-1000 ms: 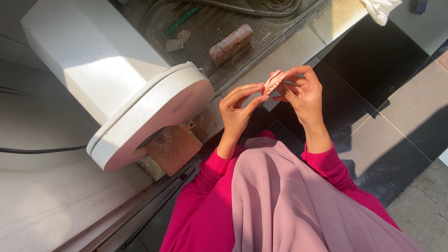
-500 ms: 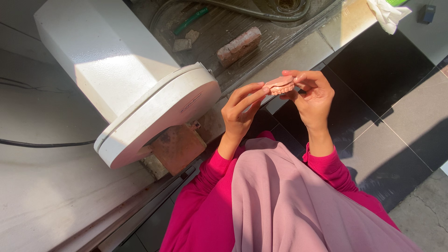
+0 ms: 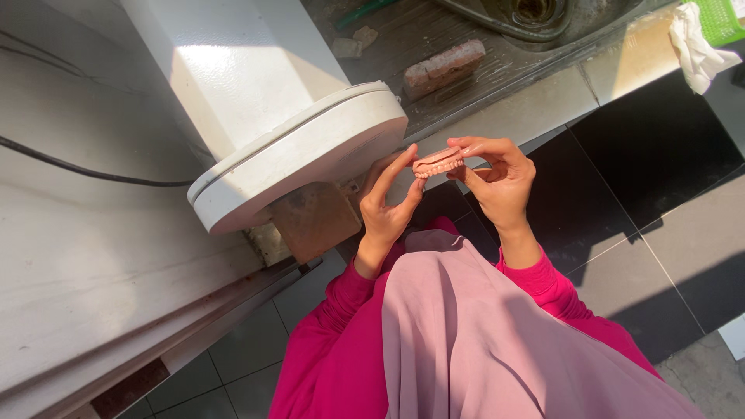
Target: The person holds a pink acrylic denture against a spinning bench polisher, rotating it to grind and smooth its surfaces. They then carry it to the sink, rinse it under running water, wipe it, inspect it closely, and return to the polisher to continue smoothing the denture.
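A small pink denture model (image 3: 438, 162) with a row of teeth is held up in front of me, close to the rim of a white machine (image 3: 303, 159). My left hand (image 3: 388, 206) pinches its left end with the fingertips. My right hand (image 3: 497, 178) grips its right side, thumb underneath and fingers curled over the top. Both wrists come out of bright pink sleeves over a mauve cloth.
The white machine with a round base stands on a pale bench (image 3: 85, 271) at left, with a black cable (image 3: 85, 171) across it. Behind lie a brick (image 3: 444, 68), a wet dark tray with a drain (image 3: 535, 12), a white cloth (image 3: 697, 46) and a green basket (image 3: 722, 19). Below is a tiled floor.
The denture model has turned from tilted upright to lying level between my fingers, and both hands have shifted slightly closer to the machine's rim.
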{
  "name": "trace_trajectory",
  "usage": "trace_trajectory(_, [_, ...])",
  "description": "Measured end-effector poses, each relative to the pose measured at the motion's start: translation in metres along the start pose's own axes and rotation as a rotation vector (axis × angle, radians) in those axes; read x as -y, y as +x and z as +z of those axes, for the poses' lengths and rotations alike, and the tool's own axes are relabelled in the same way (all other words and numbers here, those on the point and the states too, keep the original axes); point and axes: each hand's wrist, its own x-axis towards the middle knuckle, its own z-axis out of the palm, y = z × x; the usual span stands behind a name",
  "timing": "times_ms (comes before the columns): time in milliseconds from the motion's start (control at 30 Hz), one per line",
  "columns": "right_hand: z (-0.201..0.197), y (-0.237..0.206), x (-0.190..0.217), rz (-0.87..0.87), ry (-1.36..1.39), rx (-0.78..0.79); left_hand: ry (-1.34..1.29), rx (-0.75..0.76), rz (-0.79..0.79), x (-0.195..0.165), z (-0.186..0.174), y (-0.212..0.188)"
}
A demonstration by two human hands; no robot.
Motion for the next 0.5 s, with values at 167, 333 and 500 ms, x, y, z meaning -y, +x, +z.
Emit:
trace_trajectory(167, [0.059,0.014,-0.040,0.120,0.165,0.220,0.007,-0.141,-0.138,0.044,-0.055,-0.034])
trace_trajectory(333, [0.125,0.011,-0.084,0.293,0.210,0.323,-0.143,-0.351,-0.478,0.090,-0.107,-0.070])
trace_trajectory(500, [0.183,0.005,-0.121,0.523,0.323,0.379,-0.163,-0.443,-0.571,0.110,-0.149,-0.082])
